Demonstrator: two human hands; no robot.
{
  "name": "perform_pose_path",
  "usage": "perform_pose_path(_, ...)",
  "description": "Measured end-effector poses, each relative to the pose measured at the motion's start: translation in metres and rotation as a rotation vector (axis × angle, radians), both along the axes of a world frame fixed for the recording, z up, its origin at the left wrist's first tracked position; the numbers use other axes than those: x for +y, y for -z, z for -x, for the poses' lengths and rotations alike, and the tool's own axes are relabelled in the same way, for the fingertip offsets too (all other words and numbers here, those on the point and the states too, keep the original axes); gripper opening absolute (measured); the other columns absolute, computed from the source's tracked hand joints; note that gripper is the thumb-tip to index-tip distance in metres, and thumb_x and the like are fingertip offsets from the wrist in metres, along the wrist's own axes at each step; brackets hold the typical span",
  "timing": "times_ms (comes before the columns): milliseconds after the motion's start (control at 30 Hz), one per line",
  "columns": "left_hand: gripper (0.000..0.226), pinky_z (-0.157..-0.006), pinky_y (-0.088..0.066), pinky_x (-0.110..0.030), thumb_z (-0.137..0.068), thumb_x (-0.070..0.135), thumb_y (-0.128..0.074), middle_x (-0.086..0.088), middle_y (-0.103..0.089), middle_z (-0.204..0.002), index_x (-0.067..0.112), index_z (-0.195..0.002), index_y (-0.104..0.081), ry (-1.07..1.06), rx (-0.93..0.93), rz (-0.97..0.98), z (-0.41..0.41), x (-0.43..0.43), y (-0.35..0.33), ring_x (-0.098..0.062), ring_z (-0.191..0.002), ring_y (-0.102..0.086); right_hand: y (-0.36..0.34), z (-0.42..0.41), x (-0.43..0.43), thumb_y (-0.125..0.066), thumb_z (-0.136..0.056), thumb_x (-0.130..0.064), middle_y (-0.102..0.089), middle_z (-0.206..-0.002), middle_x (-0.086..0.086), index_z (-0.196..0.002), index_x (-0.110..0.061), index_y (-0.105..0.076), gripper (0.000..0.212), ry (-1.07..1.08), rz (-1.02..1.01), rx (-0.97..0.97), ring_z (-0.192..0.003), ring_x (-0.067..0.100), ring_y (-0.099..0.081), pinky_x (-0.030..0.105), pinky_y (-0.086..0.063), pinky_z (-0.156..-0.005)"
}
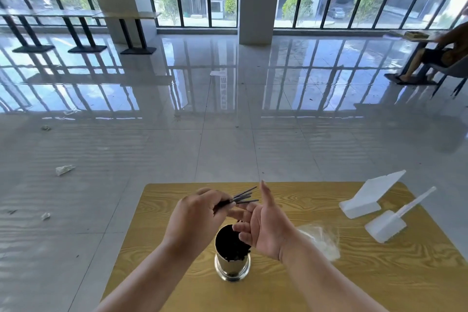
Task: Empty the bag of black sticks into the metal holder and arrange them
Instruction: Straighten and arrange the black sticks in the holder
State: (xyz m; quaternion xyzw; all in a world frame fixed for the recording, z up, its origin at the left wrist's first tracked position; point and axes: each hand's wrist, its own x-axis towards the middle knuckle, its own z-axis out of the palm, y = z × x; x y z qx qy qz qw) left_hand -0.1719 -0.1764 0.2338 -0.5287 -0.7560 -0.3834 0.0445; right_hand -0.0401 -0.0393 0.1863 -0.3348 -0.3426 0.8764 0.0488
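A shiny metal holder (232,267) stands upright on the wooden table (329,273), packed with black sticks (231,243). Above it my left hand (195,218) pinches a small bundle of black sticks (244,197), whose ends fan out to the right. My right hand (266,225) is held palm up just right of the holder's mouth, fingers relaxed and spread, touching the bundle's near side with nothing gripped. The clear plastic bag (320,242) lies crumpled and flat on the table behind my right wrist.
Two white foam pieces (364,197) (386,225) lie at the table's far right. Scraps of paper (64,169) litter the glossy tiled floor. A seated person (435,56) is far off at the right by the windows.
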Motion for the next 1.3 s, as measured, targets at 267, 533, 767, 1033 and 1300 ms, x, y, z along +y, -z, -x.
perform_pose_path(267,0.027,-0.066,-0.054,-0.013,-0.073,0.012,-0.093,0.016,-0.076,-0.088,0.023,-0.095,-0.08,0.104,-0.025,0.041,-0.011,-0.021,0.057,0.0,-0.075,-0.07,0.015,0.008,0.01,-0.078,-0.093,-0.044,-0.074,-0.084,0.012,-0.101,-0.001,-0.071,0.044,0.252,0.022,-0.147,-0.049,0.012,-0.06,0.022,-0.047,-0.037)
perform_pose_path(533,0.017,-0.064,-0.057,-0.029,-0.084,0.02,-0.083,0.019,-0.07,-0.087,0.028,-0.092,-0.07,-0.037,-0.194,0.236,0.0,-0.015,0.11,-0.003,-0.072,-0.066,0.032,0.008,0.015,-0.07,-0.102,-0.02,-0.074,-0.087,0.022,-0.107,0.004,-0.065,0.026,0.229,-0.373,-0.21,-0.066,0.029,-0.077,0.034,-0.065,-0.058)
perform_pose_path(767,0.017,-0.062,-0.053,-0.018,-0.084,0.05,-0.071,0.025,-0.062,-0.093,0.043,-0.097,-0.062,-0.052,-0.282,0.458,0.006,-0.016,0.123,0.003,-0.074,-0.062,0.021,-0.003,0.012,-0.065,-0.105,-0.03,-0.078,-0.078,0.008,-0.088,-0.016,-0.069,0.023,0.006,-1.01,-0.281,-0.072,0.021,-0.08,0.048,-0.069,-0.073)
perform_pose_path(1033,0.075,-0.071,-0.043,-0.013,-0.064,0.079,-0.068,0.03,-0.056,-0.109,0.044,-0.129,-0.056,0.057,-0.401,0.677,0.001,-0.012,0.131,0.007,-0.094,-0.058,0.038,-0.003,-0.003,-0.069,-0.096,-0.046,-0.066,-0.095,-0.013,-0.092,-0.033,-0.066,0.014,-0.211,-1.338,-0.378,-0.08,0.007,-0.064,0.028,-0.06,-0.071)
perform_pose_path(1300,0.059,-0.078,-0.049,-0.016,-0.074,0.058,-0.076,0.027,-0.06,-0.107,0.045,-0.127,-0.054,0.053,-0.423,0.715,-0.011,-0.001,0.134,0.004,-0.095,-0.059,0.062,-0.025,0.001,-0.059,-0.095,-0.06,-0.058,-0.108,-0.02,-0.114,-0.042,-0.058,0.026,-0.204,-1.309,-0.589,-0.082,0.004,-0.062,0.021,-0.05,-0.061)
